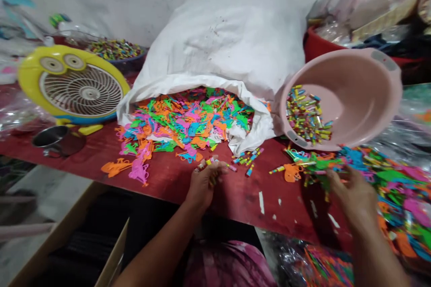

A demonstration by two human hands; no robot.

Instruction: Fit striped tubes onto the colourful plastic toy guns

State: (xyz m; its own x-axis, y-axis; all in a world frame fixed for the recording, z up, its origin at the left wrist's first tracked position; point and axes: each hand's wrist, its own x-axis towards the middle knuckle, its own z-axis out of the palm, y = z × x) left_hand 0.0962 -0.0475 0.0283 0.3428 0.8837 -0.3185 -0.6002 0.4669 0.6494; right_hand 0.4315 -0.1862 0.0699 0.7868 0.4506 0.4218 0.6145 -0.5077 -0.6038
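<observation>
My left hand (204, 183) is above the red table, fingers curled around several small striped tubes (211, 161) with yellow and red bands. Just to its right, more of these loose tubes (251, 158) lie on the tabletop. My right hand (355, 195), slightly blurred, is at the left edge of a heap of thin bright plastic toys (400, 188). Its thumb and fingers close on a green plastic toy (325, 181) with a tube against it; the exact grip is partly hidden. An orange toy (292, 172) lies left of that hand.
A white sack (229, 40) spills colourful toys (191, 121) onto the red table (175, 184). The tilted pink basin (367, 98) holds more tubes. At left stand a yellow fan (84, 85) and a metal mug (59, 140); an open carton (112, 251) is below.
</observation>
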